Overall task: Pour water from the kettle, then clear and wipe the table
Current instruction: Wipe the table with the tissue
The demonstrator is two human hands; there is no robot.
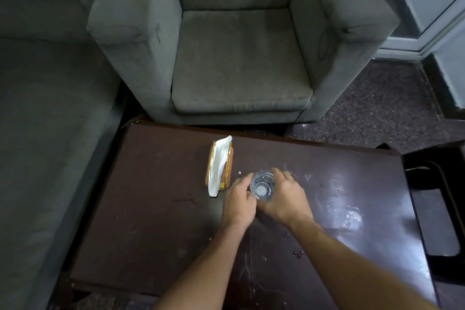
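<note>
Clear round drinking glass (262, 187) upright on dark brown wooden table (151, 209), left hand (239, 202) and right hand (285, 197) cupped around it, white napkins in a wooden holder (219, 166) just left, grey fabric armchair (239, 58) beyond.

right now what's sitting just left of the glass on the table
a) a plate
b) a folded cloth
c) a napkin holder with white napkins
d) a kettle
c: the napkin holder with white napkins stands on the dark table, just left of the glass, which both hands, left and right, cup; no kettle is in view.
</note>
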